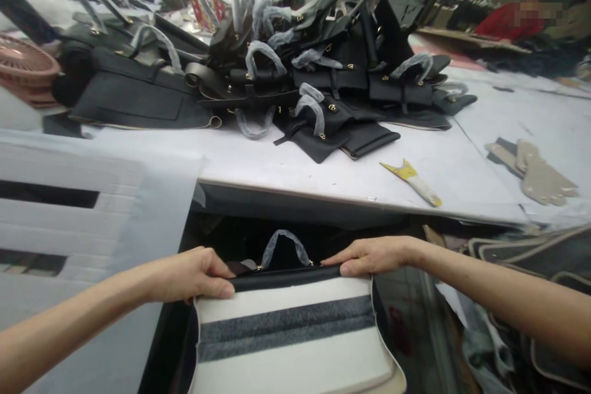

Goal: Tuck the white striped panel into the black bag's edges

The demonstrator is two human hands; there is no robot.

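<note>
A bag piece lies below me, its cream inner side up, with a dark grey strip across it and a black top edge. My left hand pinches that edge at the left corner, thumb on top. My right hand grips the same edge near the right corner, with the index finger stretched along it. Between the hands, a plastic-wrapped handle rises behind the edge. The fingers under the edge are hidden.
A white table bears a heap of black bag pieces with wrapped handles. A yellow-and-white tool and beige cut pieces lie to the right. Dark panels are stacked lower right; a pink fan stands left. Other people work behind.
</note>
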